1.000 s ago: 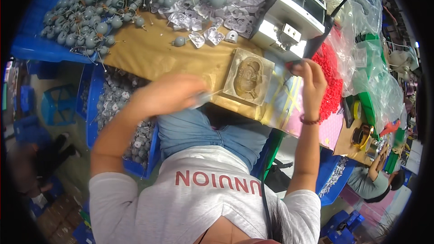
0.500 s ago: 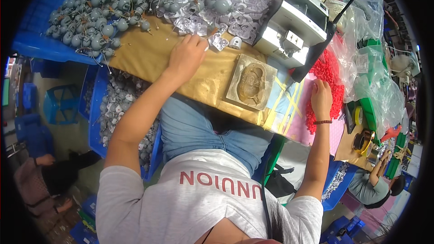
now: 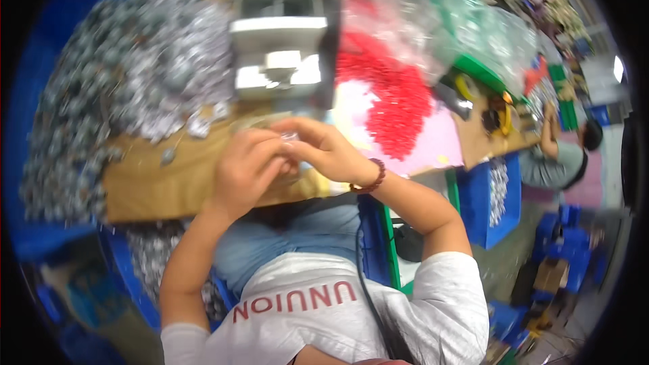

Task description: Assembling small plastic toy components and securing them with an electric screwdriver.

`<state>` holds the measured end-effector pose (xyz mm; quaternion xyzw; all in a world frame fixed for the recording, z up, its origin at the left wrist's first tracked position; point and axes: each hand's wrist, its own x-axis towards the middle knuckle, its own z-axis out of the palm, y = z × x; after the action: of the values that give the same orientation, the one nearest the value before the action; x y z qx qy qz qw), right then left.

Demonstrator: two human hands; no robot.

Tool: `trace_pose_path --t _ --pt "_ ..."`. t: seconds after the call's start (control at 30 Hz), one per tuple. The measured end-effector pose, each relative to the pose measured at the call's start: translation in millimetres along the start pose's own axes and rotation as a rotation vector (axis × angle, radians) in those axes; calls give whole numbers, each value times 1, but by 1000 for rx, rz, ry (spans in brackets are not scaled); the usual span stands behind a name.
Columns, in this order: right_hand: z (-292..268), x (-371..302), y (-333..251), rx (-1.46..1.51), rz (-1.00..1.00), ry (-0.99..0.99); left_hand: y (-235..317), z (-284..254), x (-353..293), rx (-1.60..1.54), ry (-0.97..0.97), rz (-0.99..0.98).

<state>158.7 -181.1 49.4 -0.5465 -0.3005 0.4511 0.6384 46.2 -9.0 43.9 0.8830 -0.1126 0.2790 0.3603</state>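
My left hand [image 3: 245, 167] and my right hand [image 3: 332, 151] meet above the front of the bench. Between their bent fingertips is a small pale part [image 3: 289, 136], blurred and mostly covered by the fingers. Both hands are closed on it, the right with thumb and forefinger pinched. Beyond them stands a white press-like machine [image 3: 278, 27]. To the right of it lies a heap of small red pieces [image 3: 399, 105] on a pink sheet [image 3: 443, 136]. The block with the hollow, seen earlier, is largely hidden by my hands.
Grey round parts with wires [image 3: 81, 108] and pale grey plastic pieces [image 3: 176, 74] are heaped at the left. Blue bins [image 3: 488, 220] flank my lap. At the right are a green tray with clear bags [image 3: 473, 71], tape rolls [image 3: 466, 86] and a co-worker [image 3: 554, 162].
My left hand has left the grey pieces and my right hand the red heap. They have come together around a small pale part. The whole view has turned toward the right.
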Motion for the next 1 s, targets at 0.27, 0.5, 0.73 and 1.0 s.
trace_pose_path --t 0.27,0.5,0.73,1.0 --pt "-80 -123 -76 -522 -594 799 -87 -26 -25 608 -38 -312" --pt "-223 -226 -147 -585 -843 1476 -105 -23 -51 496 -85 -336" --pt "-430 -316 -137 -866 -515 1862 -118 -25 -98 391 -63 -430" --pt "-542 -292 -111 -799 -138 2287 -117 -17 -105 461 -8 -413"
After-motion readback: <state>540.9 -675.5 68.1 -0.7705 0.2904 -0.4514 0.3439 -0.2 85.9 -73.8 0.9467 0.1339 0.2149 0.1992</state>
